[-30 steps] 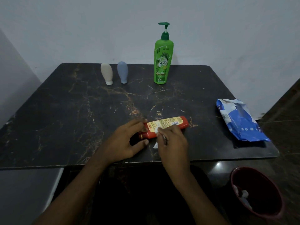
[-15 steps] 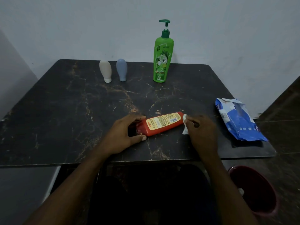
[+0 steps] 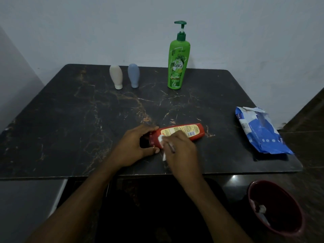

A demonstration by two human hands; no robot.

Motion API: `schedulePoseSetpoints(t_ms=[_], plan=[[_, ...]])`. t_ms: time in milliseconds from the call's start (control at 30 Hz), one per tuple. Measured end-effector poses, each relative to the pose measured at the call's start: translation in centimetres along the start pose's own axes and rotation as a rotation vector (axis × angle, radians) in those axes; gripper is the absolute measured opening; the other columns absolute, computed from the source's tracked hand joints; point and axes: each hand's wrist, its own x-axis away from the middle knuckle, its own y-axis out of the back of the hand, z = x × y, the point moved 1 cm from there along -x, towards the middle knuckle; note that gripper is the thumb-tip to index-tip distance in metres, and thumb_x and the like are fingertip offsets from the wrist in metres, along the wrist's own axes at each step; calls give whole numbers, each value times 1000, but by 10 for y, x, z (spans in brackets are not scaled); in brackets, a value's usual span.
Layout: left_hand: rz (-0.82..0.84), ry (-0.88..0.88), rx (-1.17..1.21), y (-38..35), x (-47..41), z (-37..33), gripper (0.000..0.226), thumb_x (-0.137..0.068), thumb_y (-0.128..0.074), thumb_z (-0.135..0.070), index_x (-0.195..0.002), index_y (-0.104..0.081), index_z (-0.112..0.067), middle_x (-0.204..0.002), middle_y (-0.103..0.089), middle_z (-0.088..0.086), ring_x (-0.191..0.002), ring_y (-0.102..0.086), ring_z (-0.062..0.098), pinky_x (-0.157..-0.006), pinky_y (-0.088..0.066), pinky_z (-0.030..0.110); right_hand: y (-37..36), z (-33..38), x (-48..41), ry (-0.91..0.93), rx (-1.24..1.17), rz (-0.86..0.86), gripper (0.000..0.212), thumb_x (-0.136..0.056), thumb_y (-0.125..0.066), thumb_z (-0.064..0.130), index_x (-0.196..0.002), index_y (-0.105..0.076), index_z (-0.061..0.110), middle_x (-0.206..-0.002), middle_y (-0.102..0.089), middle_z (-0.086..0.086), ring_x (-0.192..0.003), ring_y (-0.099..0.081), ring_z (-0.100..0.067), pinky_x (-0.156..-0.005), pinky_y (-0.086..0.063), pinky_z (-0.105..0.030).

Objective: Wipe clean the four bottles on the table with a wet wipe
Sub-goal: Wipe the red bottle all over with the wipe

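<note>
Red bottle (image 3: 184,133): lies on its side on the dark marbled surface (image 3: 87,120), near the front edge, roughly centre. Cap end points left, base points right and slightly away. Yellow label faces up.

Left hand (image 3: 135,148): forearm comes in from lower left, palm turned toward the cap. Grip closed round the cap end of the red bottle, fingers curled over the far side, thumb along the near side. The cap itself is mostly hidden inside the hand.

Right hand (image 3: 180,148): forearm comes in from lower centre, back of hand up, knuckles over the bottle's middle. Grip closed on a white wet wipe (image 3: 161,138), which is bunched under the fingers. The wipe touches the bottle just beside the cap shoulder; a small tail hangs toward the surface on the near side.

Back row, upright, well apart from the hands: cream bottle (image 3: 116,76) and blue-grey bottle (image 3: 133,75) side by side, each standing on its cap; green pump bottle (image 3: 178,67) to their right.

Right edge of surface: blue wipes pack (image 3: 259,130), lying flat, flap torn open.

Floor, lower right: dark red bin (image 3: 275,207) with crumpled white wipes (image 3: 261,209) inside.
</note>
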Motion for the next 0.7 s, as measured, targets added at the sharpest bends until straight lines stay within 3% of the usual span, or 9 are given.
schedulePoseSetpoints(t_ms=[133, 200, 300, 367, 433, 500, 600, 700], plan=[[24, 29, -29, -1, 0, 0, 77, -79, -86, -34, -147, -51, -32, -138, -55, -13, -120, -54, 2, -94, -42, 13, 39, -43, -24, -246, 77, -116, 17, -97, -61, 22, -108, -70, 14, -110, -63, 0, -84, -56, 0, -75, -47, -13], [27, 35, -30, 0, 0, 1, 77, -79, -86, -35, -147, -50, -33, -139, -55, -13, -121, -54, 4, -96, -43, 16, 59, -63, -32, -320, 114, -175, 16, -97, -61, 20, -105, -70, 9, -105, -65, -8, -81, -55, -5, -71, -41, -15], [21, 43, -38, 0, 1, -2, 78, -78, -86, -35, -147, -51, -32, -140, -56, -11, -122, -55, 6, -101, -48, 26, 63, -71, -36, -404, 162, -167, 16, -97, -61, 19, -104, -68, 6, -103, -66, -10, -83, -57, -9, -77, -41, -21], [11, 43, -33, 1, 1, -3, 77, -77, -87, -34, -145, -52, -31, -139, -57, -11, -121, -56, 6, -103, -49, 29, 50, -58, -34, -382, 109, -175, 17, -97, -61, 20, -108, -68, 9, -105, -66, -5, -83, -60, -5, -73, -47, -16], [2, 38, -25, 0, 1, -3, 76, -76, -88, -33, -143, -54, -31, -137, -58, -11, -120, -57, 6, -103, -50, 30, 33, -37, -28, -330, 54, -159, 19, -97, -62, 21, -114, -67, 14, -112, -65, -1, -90, -63, -7, -78, -55, -22], [-8, 29, -20, 0, 1, -4, 74, -75, -90, -32, -141, -56, -30, -136, -60, -11, -118, -59, 6, -102, -51, 31, 13, -13, -16, -158, 52, -91, 18, -98, -60, 19, -112, -70, 13, -113, -60, 3, -91, -59, -7, -83, -52, -22], [-37, -25, -2, 0, 2, -3, 69, -74, -91, -28, -136, -62, -24, -128, -66, -12, -114, -63, 2, -101, -53, 29, -8, 15, -5, 56, 54, 4, 18, -98, -57, 16, -102, -74, 10, -101, -58, 2, -83, -56, -10, -76, -50, -23], [-37, -43, 10, 0, 2, -2, 68, -73, -91, -24, -135, -64, -21, -126, -68, -11, -113, -64, 2, -100, -52, 27, -10, 16, -9, 93, 71, 19, 19, -98, -57, 16, -99, -75, 10, -100, -59, 1, -83, -57, -12, -76, -52, -29]])
